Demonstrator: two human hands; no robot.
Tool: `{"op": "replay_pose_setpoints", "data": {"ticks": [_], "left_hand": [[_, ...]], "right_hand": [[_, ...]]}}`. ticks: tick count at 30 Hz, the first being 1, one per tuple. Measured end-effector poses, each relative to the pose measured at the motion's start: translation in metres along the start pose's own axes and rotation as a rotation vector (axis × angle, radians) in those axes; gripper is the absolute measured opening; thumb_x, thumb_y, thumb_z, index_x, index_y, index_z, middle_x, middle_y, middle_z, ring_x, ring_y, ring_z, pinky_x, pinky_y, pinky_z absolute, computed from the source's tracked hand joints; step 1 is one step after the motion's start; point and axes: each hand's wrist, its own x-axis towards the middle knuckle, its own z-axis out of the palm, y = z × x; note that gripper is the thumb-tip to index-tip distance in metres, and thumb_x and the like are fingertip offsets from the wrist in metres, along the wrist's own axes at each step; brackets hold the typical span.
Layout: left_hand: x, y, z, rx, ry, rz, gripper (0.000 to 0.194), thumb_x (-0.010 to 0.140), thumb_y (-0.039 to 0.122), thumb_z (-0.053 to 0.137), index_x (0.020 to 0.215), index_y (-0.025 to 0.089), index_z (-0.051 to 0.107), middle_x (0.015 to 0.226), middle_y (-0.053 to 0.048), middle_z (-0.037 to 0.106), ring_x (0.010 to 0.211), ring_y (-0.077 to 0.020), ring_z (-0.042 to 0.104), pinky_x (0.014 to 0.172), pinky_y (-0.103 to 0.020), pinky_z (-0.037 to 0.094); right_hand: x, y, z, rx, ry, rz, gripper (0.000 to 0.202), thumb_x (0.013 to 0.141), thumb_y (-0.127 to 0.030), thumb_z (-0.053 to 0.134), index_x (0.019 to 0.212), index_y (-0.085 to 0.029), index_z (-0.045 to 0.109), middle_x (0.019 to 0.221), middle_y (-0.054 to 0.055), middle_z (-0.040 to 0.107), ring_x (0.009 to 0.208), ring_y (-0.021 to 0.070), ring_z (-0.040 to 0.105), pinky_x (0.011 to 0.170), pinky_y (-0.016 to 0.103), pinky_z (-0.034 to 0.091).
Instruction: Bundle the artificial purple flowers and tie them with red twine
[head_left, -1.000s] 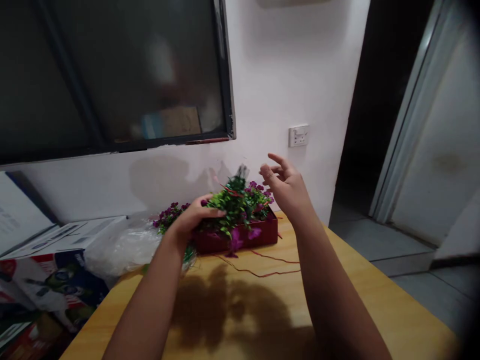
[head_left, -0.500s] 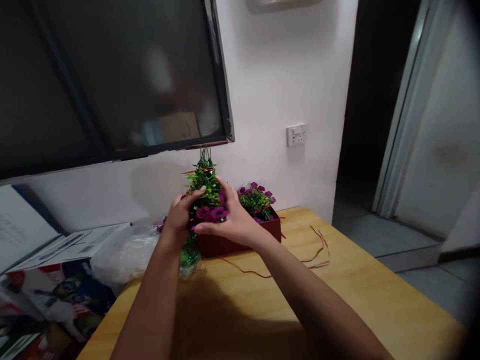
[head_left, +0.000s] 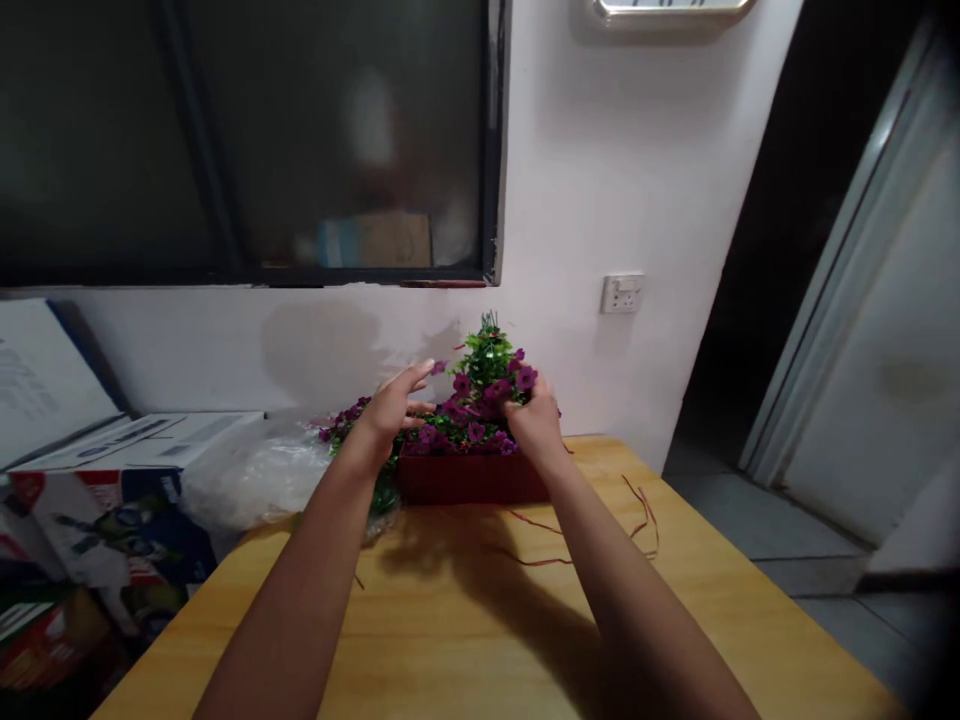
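Yellow wooden table nearest, red cords loose on it, then a dark red box with purple flowers showing over its rim. Above the box, the person's right hand curls closed round the side of a stems-up flower bunch; the left hand, fingers loosely parted, sits just beside, contact unclear. Farther back, white wall with socket and dark window.
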Motion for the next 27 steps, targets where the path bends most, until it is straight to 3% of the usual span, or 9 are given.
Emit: {"op": "replay_pose_setpoints", "data": {"ticks": [2, 5, 7, 9, 11, 13, 15, 20, 27], "left_hand": [[0.001, -0.002, -0.003, 0.023, 0.022, 0.009, 0.079, 0.075, 0.063, 0.064, 0.143, 0.025, 0.048, 0.144, -0.016, 0.052, 0.096, -0.0268, 0.069, 0.076, -0.036, 0.055], [0.007, -0.01, 0.002, 0.127, 0.076, 0.03, 0.084, 0.077, 0.055, 0.064, 0.149, 0.02, 0.039, 0.144, -0.018, 0.052, 0.117, -0.0324, 0.062, 0.092, -0.043, 0.051], [0.012, -0.022, 0.011, 0.329, 0.152, 0.163, 0.082, 0.078, 0.049, 0.065, 0.148, 0.012, 0.041, 0.144, -0.02, 0.051, 0.13, -0.0325, 0.052, 0.105, -0.042, 0.042], [0.016, -0.037, 0.023, 0.591, 0.179, 0.371, 0.075, 0.081, 0.046, 0.063, 0.146, 0.014, 0.045, 0.149, -0.016, 0.047, 0.137, -0.0308, 0.044, 0.114, -0.042, 0.033], [0.019, -0.054, 0.035, 0.76, 0.102, 0.506, 0.068, 0.085, 0.044, 0.059, 0.147, 0.018, 0.045, 0.153, -0.011, 0.042, 0.144, -0.0276, 0.034, 0.119, -0.04, 0.026], [0.022, -0.07, 0.047, 0.864, -0.082, 0.54, 0.072, 0.086, 0.044, 0.058, 0.151, 0.019, 0.037, 0.158, -0.01, 0.035, 0.149, -0.0272, 0.023, 0.121, -0.042, 0.023], [0.025, -0.084, 0.057, 0.926, -0.241, 0.554, 0.068, 0.088, 0.038, 0.054, 0.15, 0.016, 0.037, 0.157, -0.012, 0.035, 0.147, -0.0262, 0.028, 0.12, -0.041, 0.025], [0.033, -0.102, 0.07, 0.98, -0.317, 0.572, 0.054, 0.087, 0.018, 0.046, 0.141, 0.011, 0.048, 0.151, -0.014, 0.045, 0.142, -0.0217, 0.038, 0.119, -0.033, 0.029], [0.044, -0.11, 0.093, 1.064, -0.299, 0.523, 0.051, 0.088, 0.015, 0.042, 0.137, 0.003, 0.049, 0.148, -0.022, 0.045, 0.141, -0.028, 0.04, 0.117, -0.039, 0.031]], "right_hand": [[-0.001, 0.01, -0.001, -0.166, -0.055, -0.005, 0.063, 0.076, -0.012, 0.052, 0.138, -0.023, 0.047, 0.141, 0.013, 0.045, 0.126, 0.0285, 0.049, 0.105, 0.039, 0.038], [-0.004, 0.021, 0.006, -0.38, -0.23, 0.009, 0.056, 0.07, -0.009, 0.058, 0.124, -0.026, 0.061, 0.124, 0.013, 0.055, 0.107, 0.0317, 0.061, 0.091, 0.041, 0.046], [-0.005, 0.024, 0.011, -0.485, -0.31, 0.035, 0.049, 0.072, -0.011, 0.058, 0.119, -0.024, 0.063, 0.112, 0.013, 0.059, 0.095, 0.031, 0.066, 0.084, 0.041, 0.048], [-0.006, 0.022, 0.013, -0.563, -0.331, 0.055, 0.046, 0.077, -0.015, 0.054, 0.121, -0.022, 0.061, 0.113, 0.015, 0.059, 0.096, 0.0314, 0.066, 0.082, 0.041, 0.048], [-0.005, 0.017, 0.011, -0.616, -0.329, 0.069, 0.043, 0.081, -0.019, 0.051, 0.123, -0.022, 0.059, 0.116, 0.016, 0.059, 0.1, 0.0323, 0.066, 0.082, 0.041, 0.047], [-0.005, 0.01, 0.007, -0.65, -0.335, 0.089, 0.04, 0.082, -0.021, 0.05, 0.121, -0.019, 0.059, 0.114, 0.017, 0.061, 0.101, 0.0324, 0.066, 0.082, 0.04, 0.048], [-0.005, 0.005, 0.005, -0.67, -0.357, 0.109, 0.036, 0.081, -0.021, 0.049, 0.114, -0.016, 0.061, 0.108, 0.018, 0.064, 0.097, 0.0321, 0.067, 0.08, 0.039, 0.048], [-0.002, 0.006, 0.001, -0.676, -0.426, 0.132, 0.03, 0.081, -0.021, 0.049, 0.106, -0.015, 0.064, 0.106, 0.019, 0.067, 0.096, 0.0309, 0.068, 0.077, 0.037, 0.048], [0.007, 0.035, 0.003, -0.632, -0.497, 0.173, 0.035, 0.081, -0.022, 0.049, 0.114, -0.014, 0.061, 0.113, 0.019, 0.065, 0.099, 0.0278, 0.067, 0.081, 0.033, 0.048]]}}
